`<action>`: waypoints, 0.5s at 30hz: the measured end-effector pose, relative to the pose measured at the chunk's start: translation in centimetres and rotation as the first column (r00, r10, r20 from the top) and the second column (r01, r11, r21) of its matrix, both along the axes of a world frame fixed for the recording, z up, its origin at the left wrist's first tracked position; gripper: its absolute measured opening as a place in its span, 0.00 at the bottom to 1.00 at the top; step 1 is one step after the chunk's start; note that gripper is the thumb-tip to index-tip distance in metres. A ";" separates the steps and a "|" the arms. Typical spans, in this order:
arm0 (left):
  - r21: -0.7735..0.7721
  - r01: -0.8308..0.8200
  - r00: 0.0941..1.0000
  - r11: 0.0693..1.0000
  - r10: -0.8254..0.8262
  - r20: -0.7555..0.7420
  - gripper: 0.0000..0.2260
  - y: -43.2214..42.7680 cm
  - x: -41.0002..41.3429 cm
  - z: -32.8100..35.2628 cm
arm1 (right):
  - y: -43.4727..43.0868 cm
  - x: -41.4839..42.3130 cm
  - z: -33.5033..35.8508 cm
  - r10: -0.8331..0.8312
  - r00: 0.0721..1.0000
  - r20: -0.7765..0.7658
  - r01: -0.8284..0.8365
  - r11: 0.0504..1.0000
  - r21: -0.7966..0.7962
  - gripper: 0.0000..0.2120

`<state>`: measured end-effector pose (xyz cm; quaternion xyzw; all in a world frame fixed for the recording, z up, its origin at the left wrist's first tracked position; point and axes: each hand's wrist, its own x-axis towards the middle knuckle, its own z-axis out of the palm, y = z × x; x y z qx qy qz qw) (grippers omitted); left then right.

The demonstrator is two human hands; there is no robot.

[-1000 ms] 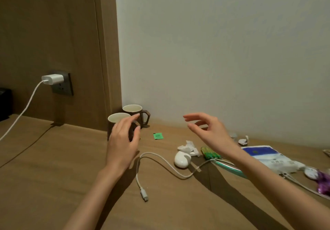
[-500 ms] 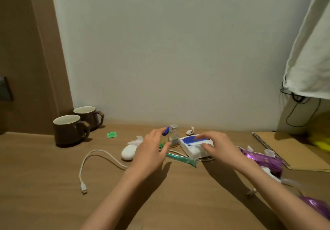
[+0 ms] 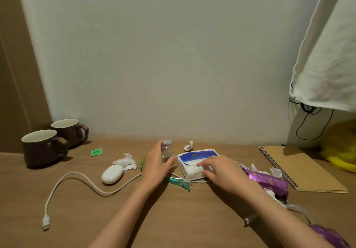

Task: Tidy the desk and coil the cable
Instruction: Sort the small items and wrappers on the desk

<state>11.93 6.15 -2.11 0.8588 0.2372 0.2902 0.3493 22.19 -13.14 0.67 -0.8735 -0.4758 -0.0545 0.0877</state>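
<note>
A white cable (image 3: 77, 178) snakes across the wooden desk (image 3: 96, 219), its plug lying near the front left. My left hand (image 3: 156, 163) wraps around a small clear bottle (image 3: 167, 149) with a silver cap, standing at mid-desk. My right hand (image 3: 217, 170) lies on a blue and white tissue pack (image 3: 194, 157), fingers curled over its front edge. A teal wrapper (image 3: 178, 182) lies between my two wrists. Beside the cable rests a white oval case (image 3: 112, 173), with crumpled paper (image 3: 125, 161) just behind it.
Two brown mugs (image 3: 41, 147) stand at the back left. A green tag (image 3: 96, 152) lies near them. Purple wrappers (image 3: 269, 182) and a spiral notebook (image 3: 300, 168) sit to the right. A white cloth (image 3: 327, 55) hangs at the upper right above a yellow object (image 3: 341, 151).
The view swung right, away from the wall socket. My left hand left the mugs and closed around the small bottle. My right hand came down onto the tissue pack.
</note>
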 end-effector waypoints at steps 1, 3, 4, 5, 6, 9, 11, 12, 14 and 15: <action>0.005 -0.006 1.000 1.000 0.006 0.018 0.27 0.1 0.1 -0.1 | 0.1 0.0 0.2 -0.011 1.000 -0.003 0.011 1.000 -0.018 0.15; 0.001 -0.013 0.999 1.000 0.013 0.043 0.23 0.5 0.2 -0.3 | 0.5 0.0 0.9 -0.030 0.999 0.012 0.031 0.998 -0.061 0.15; -0.007 -0.013 0.999 1.000 0.013 0.053 0.21 0.8 0.3 -0.4 | 0.9 0.0 1.4 -0.044 0.999 0.023 0.045 0.997 -0.068 0.16; -0.017 -0.011 0.998 1.000 0.012 0.061 0.20 1.1 0.3 -0.5 | 1.3 0.1 1.9 -0.060 0.998 0.030 0.061 0.997 -0.049 0.16; -0.026 -0.007 0.998 1.000 0.009 0.068 0.18 1.4 0.2 -0.4 | 1.9 0.4 2.3 -0.077 0.997 0.029 0.077 0.997 -0.005 0.15; -0.029 -0.012 0.997 0.999 0.014 0.080 0.16 2.0 -0.1 -0.4 | 4.5 2.1 2.8 -0.111 0.991 -0.078 0.123 0.978 0.169 0.14; -0.004 -0.023 0.996 1.000 0.023 0.082 0.16 2.2 -0.2 -0.5 | 6.5 3.5 2.5 -0.101 0.968 -0.231 0.160 0.955 0.250 0.14; 0.005 -0.024 0.996 1.000 0.024 0.081 0.16 2.3 -0.3 -0.6 | 7.4 3.9 2.4 -0.096 0.954 -0.285 0.173 0.951 0.257 0.15; 0.011 -0.023 0.996 1.000 0.022 0.085 0.16 2.7 -0.3 -0.6 | 9.2 4.7 1.8 -0.108 0.941 -0.320 0.184 0.959 0.217 0.16; 0.012 -0.023 0.996 1.000 0.022 0.085 0.16 2.8 -0.4 -0.6 | 9.9 5.0 1.5 -0.120 0.937 -0.327 0.189 0.964 0.188 0.17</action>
